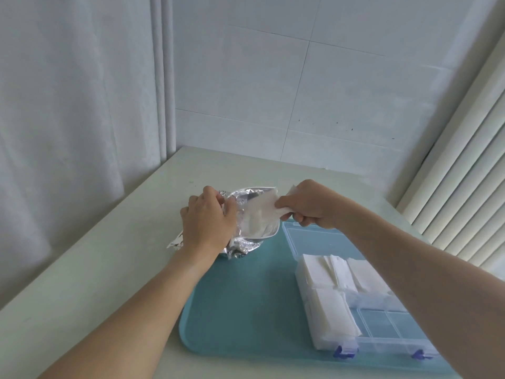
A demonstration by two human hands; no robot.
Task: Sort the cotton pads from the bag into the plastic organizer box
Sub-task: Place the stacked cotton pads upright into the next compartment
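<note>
Underneath, a teal tray (pixel 240 302) lies on a pale table (pixel 95 269) beside tiled walls (pixel 300 77).

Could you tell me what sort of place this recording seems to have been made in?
Probably a plain room at home or in an office, set up as a work spot: a pale table pushed into a corner against a tiled wall, a white curtain on one side and window blinds on the other.

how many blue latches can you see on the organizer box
2, both on the near front edge of the organizer box: one blue latch toward its left corner, another further right. The right forearm may hide more.
</note>
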